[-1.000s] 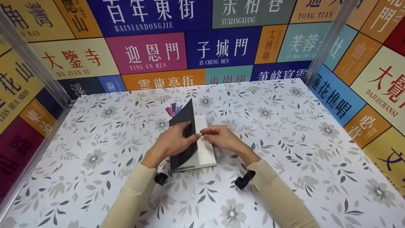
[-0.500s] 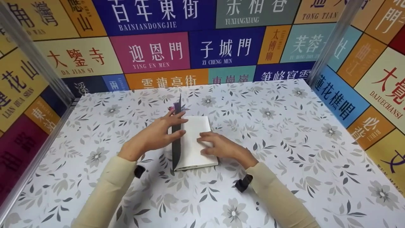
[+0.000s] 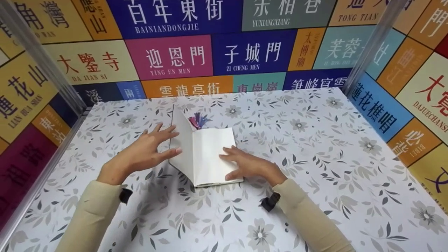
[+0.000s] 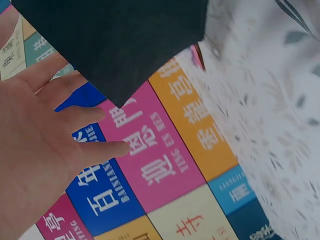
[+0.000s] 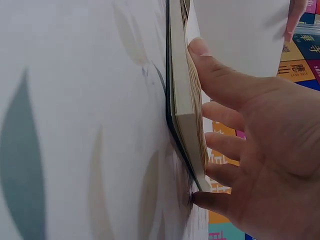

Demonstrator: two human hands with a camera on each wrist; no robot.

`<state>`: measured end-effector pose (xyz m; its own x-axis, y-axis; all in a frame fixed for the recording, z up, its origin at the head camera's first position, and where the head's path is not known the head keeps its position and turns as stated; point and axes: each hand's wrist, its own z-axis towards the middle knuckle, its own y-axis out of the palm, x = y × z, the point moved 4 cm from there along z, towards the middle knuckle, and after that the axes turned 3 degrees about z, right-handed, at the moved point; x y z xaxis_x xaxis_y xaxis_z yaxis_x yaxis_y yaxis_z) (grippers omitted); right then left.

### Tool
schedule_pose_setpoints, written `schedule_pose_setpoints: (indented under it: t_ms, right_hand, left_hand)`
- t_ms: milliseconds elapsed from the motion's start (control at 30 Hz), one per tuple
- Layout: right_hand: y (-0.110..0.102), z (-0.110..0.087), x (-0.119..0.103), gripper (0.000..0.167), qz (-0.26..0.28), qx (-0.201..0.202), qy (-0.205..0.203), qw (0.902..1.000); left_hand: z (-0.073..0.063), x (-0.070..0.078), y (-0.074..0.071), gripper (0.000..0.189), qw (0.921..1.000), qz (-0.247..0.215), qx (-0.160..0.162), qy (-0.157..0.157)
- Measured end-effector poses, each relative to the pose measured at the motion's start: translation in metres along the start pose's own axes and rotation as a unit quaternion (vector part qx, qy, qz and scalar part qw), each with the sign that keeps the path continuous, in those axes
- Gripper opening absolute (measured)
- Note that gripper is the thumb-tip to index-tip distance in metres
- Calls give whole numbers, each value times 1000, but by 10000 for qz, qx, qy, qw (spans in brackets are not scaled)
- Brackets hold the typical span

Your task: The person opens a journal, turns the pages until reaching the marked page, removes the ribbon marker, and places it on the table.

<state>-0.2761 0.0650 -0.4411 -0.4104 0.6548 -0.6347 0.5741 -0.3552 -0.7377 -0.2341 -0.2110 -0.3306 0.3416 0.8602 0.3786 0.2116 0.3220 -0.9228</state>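
A notebook (image 3: 210, 157) lies on the table, with blank cream pages facing up. Its front cover (image 3: 182, 150) stands tilted up on the left, pale inside. In the left wrist view the outer face of the cover (image 4: 140, 45) is dark. My left hand (image 3: 141, 150) is at the cover's free edge, fingers spread; whether they touch it is hard to tell. On the right part of the page rests my right hand (image 3: 253, 163), fingers spread. The right wrist view shows the thick page block (image 5: 186, 100) side-on, with the thumb of my right hand (image 5: 275, 135) over the page.
A pink, purple and blue tassel (image 3: 200, 120) lies just beyond the notebook's top edge. The table (image 3: 297, 206) has a white cloth with grey flowers and leaves. Panels with coloured signs (image 3: 168, 57) enclose its back and sides.
The cover has swung from leaning over the pages to standing up and tilting left. My left hand has moved left with it. My right hand has come down onto the page, fingers spreading.
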Motion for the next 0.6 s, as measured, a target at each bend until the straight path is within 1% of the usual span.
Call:
schedule_pose_setpoints:
  t_ms: [167,300,467,600]
  right_hand:
    - [-1,0,0,80,-6,-67,-68,10000]
    - [-1,0,0,81,21,-68,-76,9999]
    - [-1,-1,0,82,28,-101,-35,9999]
    - [-1,-1,1,81,-46,-135,1,9999]
  left_hand:
    - [-13,-9,0,79,9994,137,-158,-290]
    - [-19,-15,8,82,9971,370,-379,-548]
    - [-20,-22,24,84,9916,672,-686,-861]
    - [-16,-27,39,85,9872,737,-959,-1036]
